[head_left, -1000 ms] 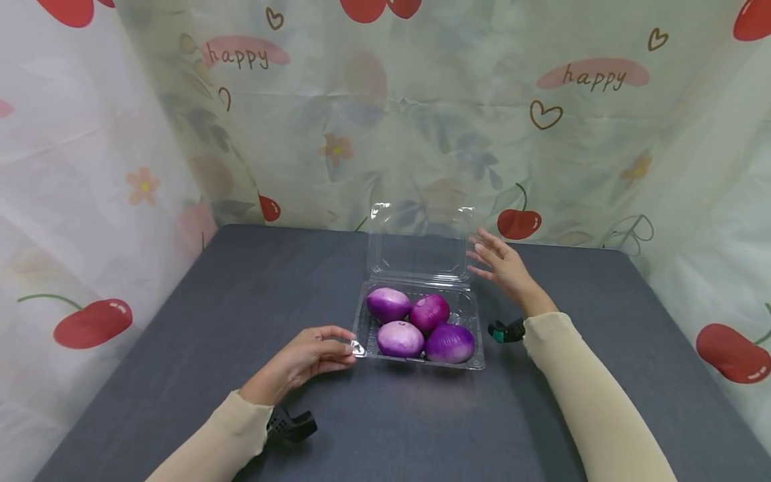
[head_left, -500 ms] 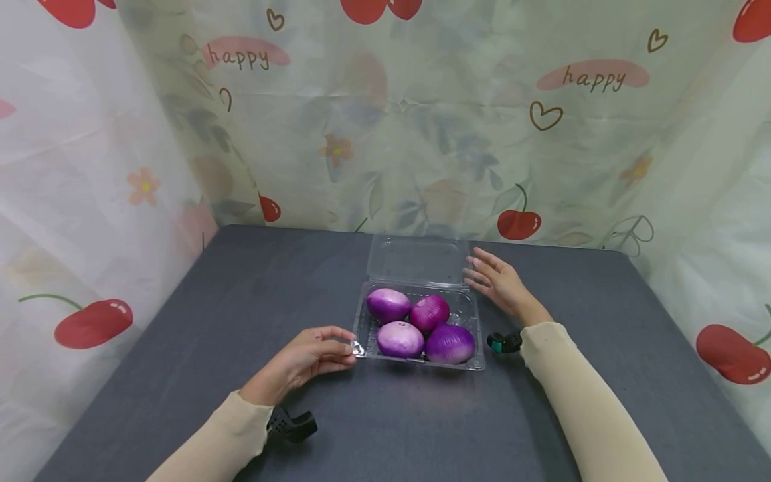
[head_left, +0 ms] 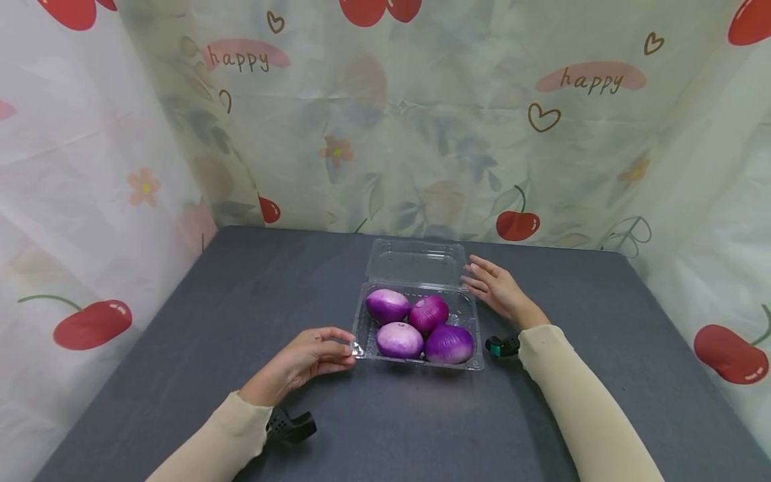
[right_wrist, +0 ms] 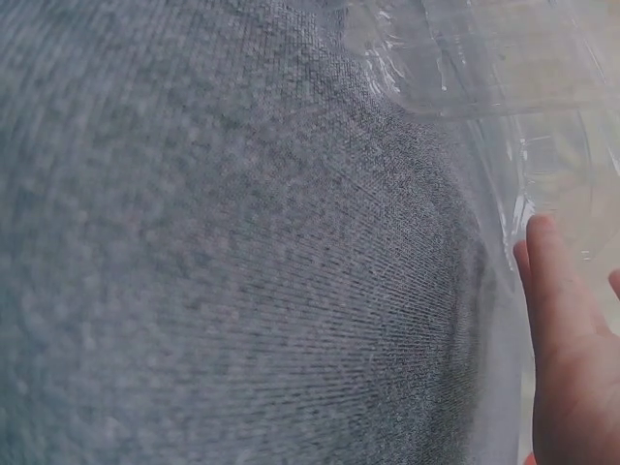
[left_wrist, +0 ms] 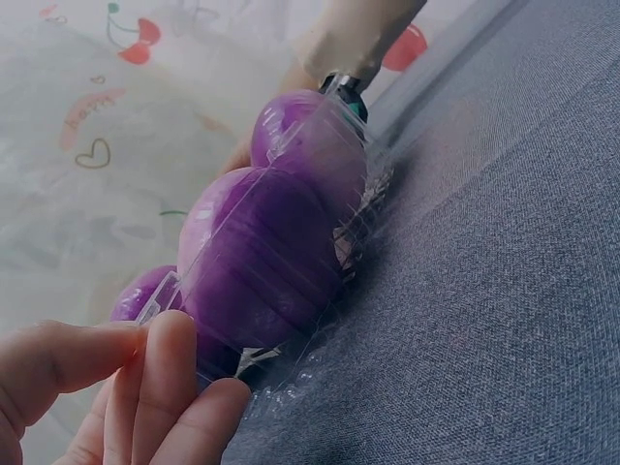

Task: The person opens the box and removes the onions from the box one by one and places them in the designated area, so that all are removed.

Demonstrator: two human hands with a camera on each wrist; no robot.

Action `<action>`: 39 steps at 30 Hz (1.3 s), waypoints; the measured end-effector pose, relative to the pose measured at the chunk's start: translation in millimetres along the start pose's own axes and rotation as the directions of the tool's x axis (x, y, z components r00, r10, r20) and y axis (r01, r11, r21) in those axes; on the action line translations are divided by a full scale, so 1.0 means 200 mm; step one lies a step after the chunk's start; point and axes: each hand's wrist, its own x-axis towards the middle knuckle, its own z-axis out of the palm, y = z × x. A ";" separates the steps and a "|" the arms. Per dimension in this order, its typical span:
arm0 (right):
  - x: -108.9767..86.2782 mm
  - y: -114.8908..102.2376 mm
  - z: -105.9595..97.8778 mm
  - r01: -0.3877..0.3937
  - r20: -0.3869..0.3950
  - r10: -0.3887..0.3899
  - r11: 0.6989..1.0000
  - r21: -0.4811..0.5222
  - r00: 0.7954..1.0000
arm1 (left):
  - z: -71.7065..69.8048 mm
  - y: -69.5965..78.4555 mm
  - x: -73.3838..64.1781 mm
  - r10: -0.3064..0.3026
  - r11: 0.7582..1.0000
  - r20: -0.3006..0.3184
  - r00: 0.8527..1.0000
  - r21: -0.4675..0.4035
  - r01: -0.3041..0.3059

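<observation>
A clear plastic clamshell container (head_left: 466,311) stands on the dark table, its lid (head_left: 417,263) folded back on the far side. Inside its base lie several purple onions (head_left: 400,340), in two rows. My left hand (head_left: 306,358) pinches the near left corner of the base between thumb and fingers; the left wrist view shows this grip beside an onion (left_wrist: 262,257) seen through the wall. At the lid's right edge is my right hand (head_left: 503,292), fingers straight and spread. In the right wrist view its fingertips (right_wrist: 544,232) are close to the clear lid; contact cannot be told.
The dark grey table (head_left: 265,288) extends around the container on all sides. A printed curtain (head_left: 301,120) hangs behind the table and along both sides. Each wrist wears a black camera mount (head_left: 293,427).
The lid has swung backward from nearly upright to lying low behind the base. My right hand has come down and slightly nearer along with it. The left hand keeps its pinch in place.
</observation>
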 end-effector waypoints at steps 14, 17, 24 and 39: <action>-0.10 -0.12 -0.01 0.048 -0.010 -0.051 0.983 -0.178 0.999 | -0.01 0.00 -0.01 0.002 1.000 0.015 1.000 -0.012 -0.001; -0.16 -0.19 0.00 0.098 0.001 -0.100 0.975 -0.197 0.995 | -0.01 0.00 -0.01 -0.001 1.000 0.015 1.000 -0.014 0.001; -0.31 -0.33 0.04 0.232 0.065 -0.223 0.952 -0.200 0.973 | -0.01 0.00 0.00 -0.006 1.000 0.023 1.000 -0.022 0.006; -0.55 -0.28 0.17 0.398 0.240 -0.345 0.889 -0.228 0.907 | 0.00 0.00 0.00 -0.005 1.000 0.016 1.000 -0.015 0.005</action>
